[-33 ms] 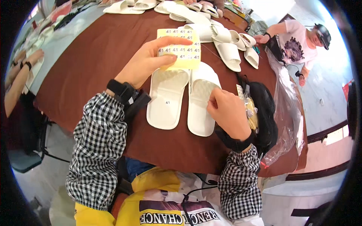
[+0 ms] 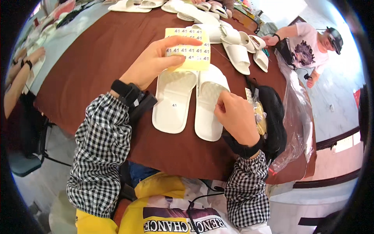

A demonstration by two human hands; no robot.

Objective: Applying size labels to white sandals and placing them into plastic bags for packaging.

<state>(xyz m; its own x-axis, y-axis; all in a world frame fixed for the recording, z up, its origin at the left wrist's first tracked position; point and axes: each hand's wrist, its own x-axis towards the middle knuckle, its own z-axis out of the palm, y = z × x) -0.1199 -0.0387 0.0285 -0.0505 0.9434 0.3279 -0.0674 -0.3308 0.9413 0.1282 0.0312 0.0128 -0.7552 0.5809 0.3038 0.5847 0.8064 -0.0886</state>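
Observation:
My left hand (image 2: 156, 64) holds up a yellow sheet of small stickers (image 2: 193, 52) above a pair of white slippers lying side by side on the brown table (image 2: 93, 62). The left slipper (image 2: 173, 103) carries a small sticker on its insole. My right hand (image 2: 235, 119) rests on the right slipper (image 2: 206, 117), thumb and forefinger pinched at its insole near the right edge. Whether a sticker sits between those fingertips cannot be made out. Both forearms wear checked sleeves and black wristbands.
Several more white slippers (image 2: 237, 54) lie across the far side of the table. A black bag (image 2: 274, 117) and a clear plastic bag (image 2: 298, 117) sit right of my hand. Another person (image 2: 307, 46) stands at the upper right; someone's arm (image 2: 19, 78) reaches in at the left.

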